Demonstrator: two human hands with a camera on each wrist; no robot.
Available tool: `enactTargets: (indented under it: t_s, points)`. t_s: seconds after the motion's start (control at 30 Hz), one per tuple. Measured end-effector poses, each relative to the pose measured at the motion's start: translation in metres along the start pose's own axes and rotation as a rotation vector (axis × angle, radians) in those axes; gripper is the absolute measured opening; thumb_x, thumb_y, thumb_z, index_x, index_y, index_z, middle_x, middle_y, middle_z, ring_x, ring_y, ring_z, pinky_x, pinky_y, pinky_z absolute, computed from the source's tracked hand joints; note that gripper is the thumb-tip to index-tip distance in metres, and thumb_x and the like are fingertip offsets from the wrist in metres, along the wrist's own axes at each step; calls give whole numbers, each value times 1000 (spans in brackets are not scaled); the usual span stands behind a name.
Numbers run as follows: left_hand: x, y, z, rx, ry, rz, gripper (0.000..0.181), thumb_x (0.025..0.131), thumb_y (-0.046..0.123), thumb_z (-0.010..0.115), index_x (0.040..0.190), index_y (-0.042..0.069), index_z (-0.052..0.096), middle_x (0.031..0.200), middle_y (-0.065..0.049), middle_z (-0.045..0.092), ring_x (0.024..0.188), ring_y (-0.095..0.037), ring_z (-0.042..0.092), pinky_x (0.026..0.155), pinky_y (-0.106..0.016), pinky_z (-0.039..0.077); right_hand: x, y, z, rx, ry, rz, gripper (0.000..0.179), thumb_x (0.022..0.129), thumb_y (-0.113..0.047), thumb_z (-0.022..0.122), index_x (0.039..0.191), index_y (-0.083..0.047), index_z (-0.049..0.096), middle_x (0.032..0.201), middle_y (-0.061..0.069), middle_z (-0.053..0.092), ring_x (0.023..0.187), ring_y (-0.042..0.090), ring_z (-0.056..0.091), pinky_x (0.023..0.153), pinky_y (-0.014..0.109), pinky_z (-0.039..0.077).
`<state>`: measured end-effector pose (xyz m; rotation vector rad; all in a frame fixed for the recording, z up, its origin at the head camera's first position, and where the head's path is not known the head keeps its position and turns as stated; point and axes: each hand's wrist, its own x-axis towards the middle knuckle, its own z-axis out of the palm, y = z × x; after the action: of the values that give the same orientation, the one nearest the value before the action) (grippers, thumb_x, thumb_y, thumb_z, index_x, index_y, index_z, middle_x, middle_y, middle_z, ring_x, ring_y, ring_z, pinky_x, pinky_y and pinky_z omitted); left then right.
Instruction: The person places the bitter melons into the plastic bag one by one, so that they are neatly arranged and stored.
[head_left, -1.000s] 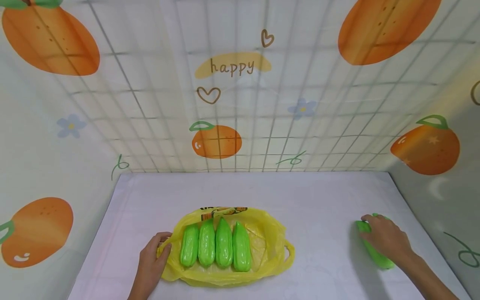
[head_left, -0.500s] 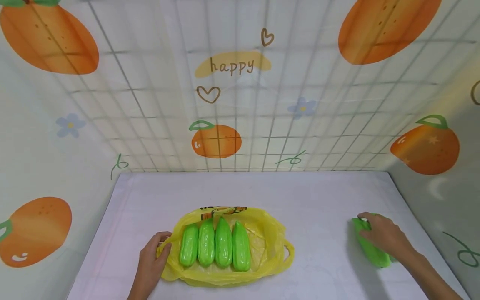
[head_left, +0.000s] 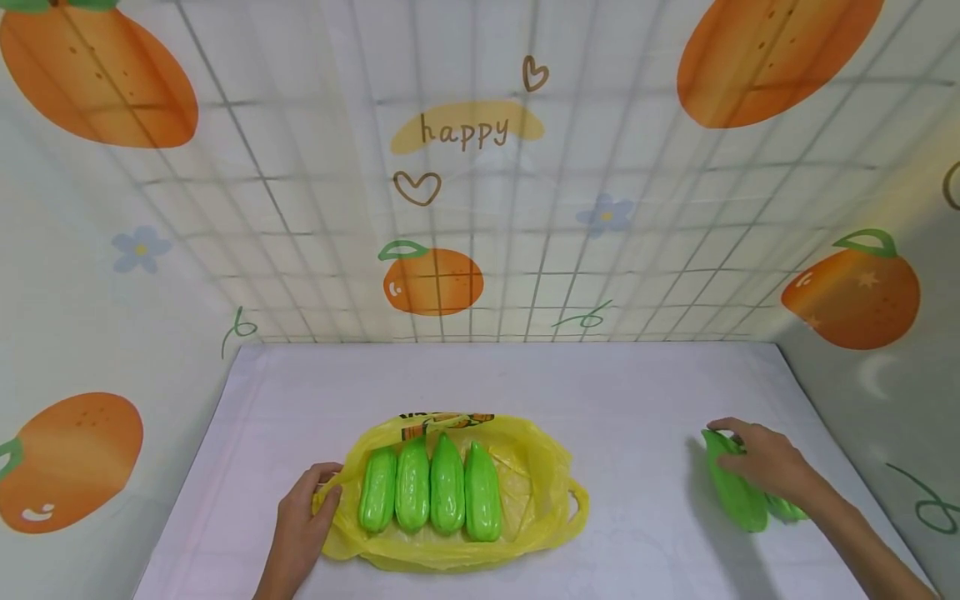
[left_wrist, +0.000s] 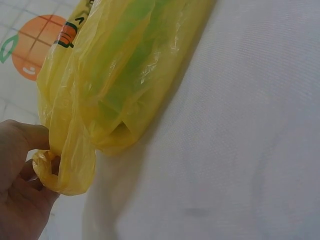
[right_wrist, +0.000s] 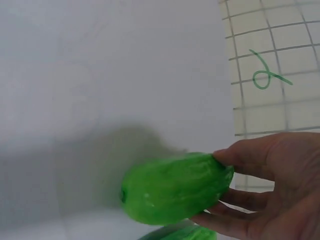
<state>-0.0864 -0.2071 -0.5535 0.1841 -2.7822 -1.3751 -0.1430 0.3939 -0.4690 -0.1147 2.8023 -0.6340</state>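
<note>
In the head view, my right hand (head_left: 772, 462) grips a glossy green gourd (head_left: 735, 493) at the right of the table, fingers and thumb round its upper end. The right wrist view shows this gourd (right_wrist: 175, 190) lifted over its shadow. Another green gourd (head_left: 786, 508) lies beneath, partly hidden by my hand and the held one. At the left, my left hand (head_left: 300, 517) holds the handle side of a yellow plastic bag (head_left: 551, 467), spread wide. Several green gourds (head_left: 447, 492) lie side by side in it. In the left wrist view, fingers pinch the bag's loop handle (left_wrist: 75, 165).
The white table (head_left: 630, 392) meets a back wall hanging (head_left: 495, 225) printed with a grid, oranges and "happy". Side walls rise left and right, the right one close to my right arm. The bag's other handle (head_left: 579, 508) points toward the table's middle.
My right hand has raised the gourd and shifted it slightly left, so the gourd beneath shows more. The left hand and the bag stay where they were.
</note>
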Motion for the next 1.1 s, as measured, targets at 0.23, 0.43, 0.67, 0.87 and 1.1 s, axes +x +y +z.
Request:
enactTargets:
  t_s: [0.23, 0.43, 0.67, 0.87, 1.1]
  points:
    - [0, 1, 1, -4, -12, -21, 26, 98, 8, 61, 124, 11, 61, 116, -6, 66, 111, -24, 60, 96, -47, 49, 1, -6, -6, 156, -74, 22, 55, 91, -13, 70, 137, 8, 49, 108, 25, 63, 92, 33, 64, 66, 40, 56]
    - [0, 1, 1, 6, -6, -13, 25, 98, 8, 61, 123, 10, 61, 116, -6, 66, 111, -24, 60, 96, -47, 49, 2, -11, -10, 321, -153, 63, 59, 94, -11, 66, 142, 9, 40, 115, 28, 56, 95, 31, 63, 74, 49, 59]
    - [-2, -1, 2, 6, 23, 24, 25, 96, 5, 64, 121, 10, 62, 111, -6, 68, 109, -23, 61, 96, -47, 49, 5, -17, -13, 437, -204, 82, 59, 97, -11, 63, 144, 9, 35, 123, 32, 47, 98, 30, 62, 81, 56, 56]
    - [-2, -1, 2, 15, 27, 35, 25, 96, 4, 64, 121, 10, 62, 112, -6, 67, 109, -23, 62, 95, -47, 50, 6, -27, -15, 471, -201, 58, 59, 97, -13, 63, 144, 8, 35, 125, 33, 45, 98, 30, 63, 82, 54, 56]
    - [-1, -2, 2, 22, 33, 54, 25, 96, 4, 63, 120, 10, 62, 111, -6, 68, 108, -23, 62, 94, -47, 49, 10, -43, -15, 477, -207, 41, 59, 96, -15, 66, 144, 5, 38, 127, 31, 48, 102, 31, 63, 83, 52, 57]
